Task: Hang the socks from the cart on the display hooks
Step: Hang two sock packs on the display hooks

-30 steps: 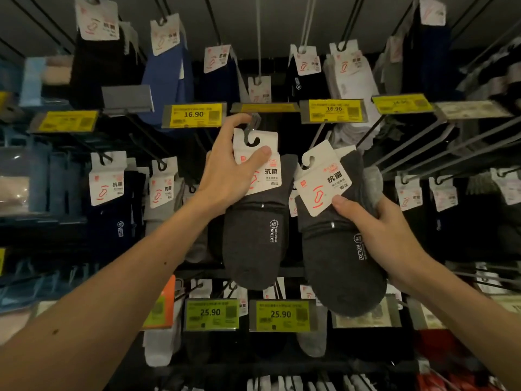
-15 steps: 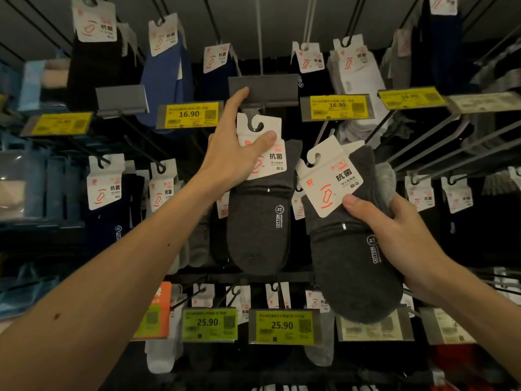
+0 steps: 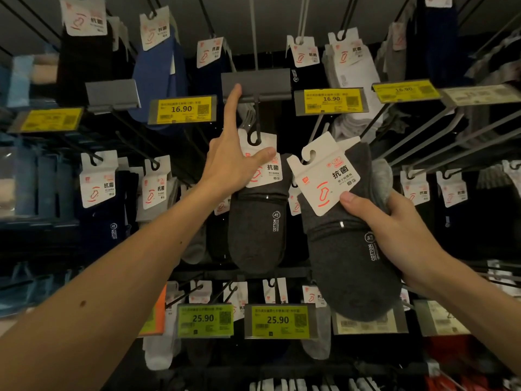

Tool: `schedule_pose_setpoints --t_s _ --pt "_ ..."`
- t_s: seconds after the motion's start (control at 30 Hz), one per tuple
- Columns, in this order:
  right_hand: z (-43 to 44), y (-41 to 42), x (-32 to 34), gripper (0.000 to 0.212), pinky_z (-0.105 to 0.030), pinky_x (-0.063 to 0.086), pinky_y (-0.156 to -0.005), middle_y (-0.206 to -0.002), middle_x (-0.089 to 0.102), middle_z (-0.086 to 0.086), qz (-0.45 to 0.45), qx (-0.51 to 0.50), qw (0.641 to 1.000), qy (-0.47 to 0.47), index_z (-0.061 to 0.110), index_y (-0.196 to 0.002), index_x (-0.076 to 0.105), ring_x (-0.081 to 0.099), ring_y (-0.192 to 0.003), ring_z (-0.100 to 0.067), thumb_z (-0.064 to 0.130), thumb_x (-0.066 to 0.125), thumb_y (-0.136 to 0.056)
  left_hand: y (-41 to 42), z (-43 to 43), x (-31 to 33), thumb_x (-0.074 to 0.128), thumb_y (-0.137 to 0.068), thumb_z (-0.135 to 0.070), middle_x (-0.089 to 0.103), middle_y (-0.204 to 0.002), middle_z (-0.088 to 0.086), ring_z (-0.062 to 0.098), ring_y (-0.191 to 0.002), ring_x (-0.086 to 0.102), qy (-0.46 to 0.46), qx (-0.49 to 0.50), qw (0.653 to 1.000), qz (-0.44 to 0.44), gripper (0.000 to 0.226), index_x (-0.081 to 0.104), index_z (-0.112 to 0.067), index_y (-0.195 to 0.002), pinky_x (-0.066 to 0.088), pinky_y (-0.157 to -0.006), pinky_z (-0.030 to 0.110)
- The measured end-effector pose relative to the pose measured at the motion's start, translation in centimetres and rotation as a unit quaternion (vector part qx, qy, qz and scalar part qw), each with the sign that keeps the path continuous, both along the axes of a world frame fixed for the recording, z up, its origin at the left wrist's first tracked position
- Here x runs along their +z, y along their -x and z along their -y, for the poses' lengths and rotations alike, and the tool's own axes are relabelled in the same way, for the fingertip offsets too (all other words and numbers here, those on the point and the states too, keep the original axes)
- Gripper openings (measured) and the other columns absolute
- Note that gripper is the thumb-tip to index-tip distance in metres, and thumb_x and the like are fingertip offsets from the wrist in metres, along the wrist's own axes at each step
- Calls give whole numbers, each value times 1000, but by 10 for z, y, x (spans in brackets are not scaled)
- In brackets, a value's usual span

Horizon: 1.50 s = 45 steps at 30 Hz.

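A dark grey sock pair [image 3: 258,232] with a white card header hangs on a black display hook [image 3: 255,128] at the centre. My left hand [image 3: 234,162] holds its card with the thumb across the front, while the forefinger points up and lifts the grey price-tag flap [image 3: 256,83] above the hook. My right hand [image 3: 394,232] grips a second dark grey sock pair [image 3: 349,263] by its side, tilted, its white card [image 3: 327,173] free of any hook. The cart is out of view.
Rows of hooks with blue, black, white and grey socks fill the wall all round. Yellow 16.90 price tags [image 3: 181,110] sit level with the flap; green 25.90 tags [image 3: 277,320] hang below. Bare metal prongs [image 3: 423,142] jut out at the right.
The price-tag flap has been tipped up by my left forefinger. The card's hole has slid onto the hook. My right hand with the second pair has drifted slightly right and down.
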State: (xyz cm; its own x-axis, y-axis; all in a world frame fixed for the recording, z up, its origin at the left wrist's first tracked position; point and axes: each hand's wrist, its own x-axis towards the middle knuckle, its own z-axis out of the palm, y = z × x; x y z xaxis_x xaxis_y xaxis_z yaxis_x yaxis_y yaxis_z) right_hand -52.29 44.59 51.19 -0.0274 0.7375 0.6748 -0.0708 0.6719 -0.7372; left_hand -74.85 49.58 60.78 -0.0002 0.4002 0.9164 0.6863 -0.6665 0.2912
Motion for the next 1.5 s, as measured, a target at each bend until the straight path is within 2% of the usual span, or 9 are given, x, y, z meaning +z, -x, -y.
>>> schedule_pose_setpoints --t_s 0.3,0.43,0.57,0.73,0.93,1.1,1.3,1.4,1.5 --pt "4 -5 -5 51 -18 57 -62 -97 78 7 -11 27 1000 9 24 -115 66 75 -86 -10 41 70 -67 5 24 0 70 -91 -35 70 -88 6 20 -81 67 29 75 997 -24 95 1 -42 -157 56 -79 38" --pt "6 -7 -7 47 -17 56 -59 -94 78 7 -19 25 999 19 23 -112 66 75 -84 -10 40 70 -68 5 50 -30 65 -92 -40 61 -111 -2 20 -105 60 -5 159 985 -71 50 52 -31 -139 45 -88 34" --pt "6 2 -8 16 -15 56 -59 -88 77 12 -19 28 999 19 29 -100 66 74 -81 -7 31 69 -84 -7 69 -66 63 -91 -49 70 -83 -12 4 -83 64 84 7 996 -7 22 73 -30 -88 51 -74 29" --pt "10 27 -10 8 -18 59 -65 -80 77 14 -21 52 998 15 28 -89 63 73 -76 -4 25 70 -88 -35 77 -69 55 -84 -70 76 -97 -7 14 -95 72 317 -210 907 182 56 68 -25 -115 56 -81 33" --pt "16 46 -17 48 -26 61 -77 -100 77 7 -29 68 997 -29 24 -110 68 74 -94 -10 41 74 -66 -54 76 -76 71 -84 -53 78 -96 -5 14 -93 74 260 -261 877 307 39 71 -24 -111 58 -86 35" --pt "12 38 -13 38 -34 60 -85 -104 77 4 -31 97 995 2 23 -114 68 73 -98 -13 47 52 -89 -39 78 -75 70 -89 -42 78 -95 0 15 -89 75 277 -281 856 333 30 70 -20 -110 59 -77 31" --pt "-1 25 -11 24 -33 60 -86 -104 77 6 -58 40 997 31 21 -115 68 73 -97 -10 32 56 -97 4 73 -56 74 -86 -20 73 -96 -4 12 -84 74 101 -173 913 356 38 52 -24 -118 59 -67 28" --pt "-1 23 -7 25 -31 61 -82 -101 78 6 -69 37 996 37 19 -116 67 74 -95 -10 32 57 -97 18 67 -46 72 -89 -18 59 -110 -10 7 -81 71 46 -93 967 231 58 37 -34 -132 58 -66 21" --pt "-1 25 -5 18 -30 60 -78 -99 78 6 -76 40 996 32 22 -109 68 74 -94 -10 31 57 -97 17 59 -36 64 -95 -30 63 -107 -2 5 -70 66 97 -32 988 113 29 53 -38 -121 50 -54 18"
